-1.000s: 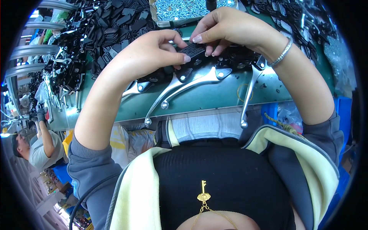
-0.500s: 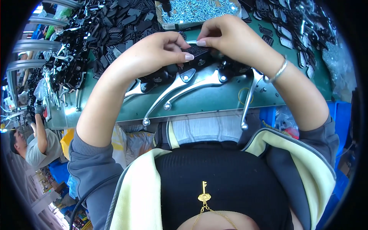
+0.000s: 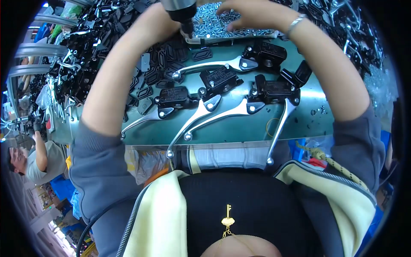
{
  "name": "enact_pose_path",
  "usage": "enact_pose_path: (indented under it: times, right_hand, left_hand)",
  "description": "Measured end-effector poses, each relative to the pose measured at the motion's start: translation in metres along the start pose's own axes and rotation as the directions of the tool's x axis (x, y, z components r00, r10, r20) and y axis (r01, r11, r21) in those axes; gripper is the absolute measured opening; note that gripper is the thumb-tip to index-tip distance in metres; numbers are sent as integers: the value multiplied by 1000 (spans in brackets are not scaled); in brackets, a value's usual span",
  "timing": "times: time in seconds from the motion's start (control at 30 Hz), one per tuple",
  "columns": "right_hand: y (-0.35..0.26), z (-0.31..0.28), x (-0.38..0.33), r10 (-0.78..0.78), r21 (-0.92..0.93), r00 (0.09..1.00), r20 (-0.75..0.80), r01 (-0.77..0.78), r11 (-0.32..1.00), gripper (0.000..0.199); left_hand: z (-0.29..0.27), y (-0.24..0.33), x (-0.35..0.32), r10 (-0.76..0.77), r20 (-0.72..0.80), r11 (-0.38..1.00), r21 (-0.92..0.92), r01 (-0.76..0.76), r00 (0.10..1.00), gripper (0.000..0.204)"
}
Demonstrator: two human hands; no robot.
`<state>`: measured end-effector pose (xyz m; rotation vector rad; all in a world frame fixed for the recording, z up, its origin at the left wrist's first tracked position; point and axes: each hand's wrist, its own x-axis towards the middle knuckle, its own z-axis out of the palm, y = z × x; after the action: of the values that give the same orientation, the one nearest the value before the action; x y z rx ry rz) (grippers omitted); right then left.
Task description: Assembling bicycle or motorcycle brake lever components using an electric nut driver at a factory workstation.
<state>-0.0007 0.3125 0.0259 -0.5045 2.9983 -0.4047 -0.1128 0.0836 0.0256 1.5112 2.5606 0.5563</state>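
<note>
Black-bodied, silver-handled metal levers (image 3: 209, 104) lie on the green tabletop (image 3: 233, 133), seemingly lidded, one clearly showing lid screws (image 3: 212, 83); my right grip (image 3: 252, 13) is parted over silvery screws (image 3: 211, 25), my left grip (image 3: 164, 21) I can't tell

We can see a green tabletop (image 3: 231, 133), and a thin yellow ring (image 3: 267, 125) lies flat on it near the front edge. Over on the right, a crinkly clear bag (image 3: 377, 89) sits by the side. Far to the left, shiny metal bars (image 3: 40, 50) run in a row, one past the other. Below them we spot another person (image 3: 45, 165) in a pale shirt, with a blue box (image 3: 62, 189) just beside. Under the front edge we find pale plastic bags (image 3: 150, 165), and at the right a knotted yellow rope (image 3: 317, 154) near something red (image 3: 316, 162), too small to tell.
</note>
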Motion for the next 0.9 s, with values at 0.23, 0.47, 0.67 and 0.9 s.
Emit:
enact_pose_path:
  times: [0.23, 0.47, 0.67, 0.9]
  right_hand:
    - [24, 45, 14, 0, -182, 1000, -5, -1, 983, 25]
    - [23, 22, 17, 174, 30, 976, -133, -171, 985, 23]
    - [69, 17, -20, 399, 608, 885, -240, -184, 773, 22]
    - [91, 36, -16, 238, 443, 939, -250, -108, 890, 18]
  left_hand:
    - [48, -11, 28, 120, 27, 981, 148, -123, 992, 34]
    - [42, -19, 32, 110, -147, 994, 43, -105, 983, 19]
    - [15, -34, -7, -54, -261, 841, -532, -97, 964, 15]
    - [37, -21, 29, -91, -266, 775, -624, -100, 960, 15]
